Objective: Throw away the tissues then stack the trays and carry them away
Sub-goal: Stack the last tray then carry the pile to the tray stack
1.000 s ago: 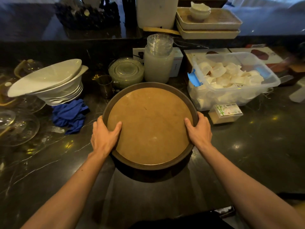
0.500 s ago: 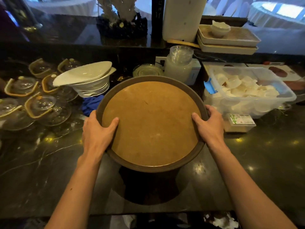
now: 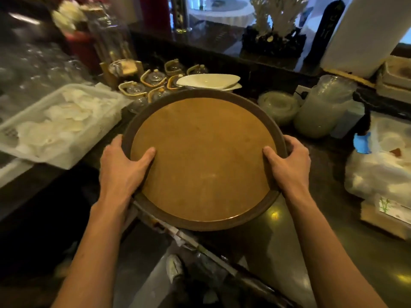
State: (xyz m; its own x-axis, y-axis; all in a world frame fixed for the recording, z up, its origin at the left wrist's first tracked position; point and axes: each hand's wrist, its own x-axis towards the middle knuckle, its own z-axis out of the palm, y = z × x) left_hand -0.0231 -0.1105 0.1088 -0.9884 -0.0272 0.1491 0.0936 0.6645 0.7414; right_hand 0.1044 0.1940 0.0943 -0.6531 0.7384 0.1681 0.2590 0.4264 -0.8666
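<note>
lifting clear of the counter [image 3: 333, 218], the round tray [image 3: 204, 161] now hangs in front of the person's chest, where a second ago it sat flat on the dark stone. the view has swung left too, so a white basket [image 3: 55, 121] that was out of sight now shows on the left. i judge this to be the carry-away step starting; no tissues lie on the tray, and whether a second tray sits under it cannot be told from here.

the left hand [image 3: 120, 165] grips the tray's left rim, thumb laid on the inner face and fingers curled under out of sight. the right hand [image 3: 289, 163] grips the right rim the same way, thumb on top.

the tray is a shallow disc with a dull tan, faintly scuffed floor and a raised dark brown lip. the counter is polished black stone that throws back small lights.

just beyond the far rim sit stacked white dishes [image 3: 209, 82], smooth and glazed, with glass teapots [image 3: 153, 80] to their left. further right stands a cloudy stack of plastic cups [image 3: 322, 107].
</note>
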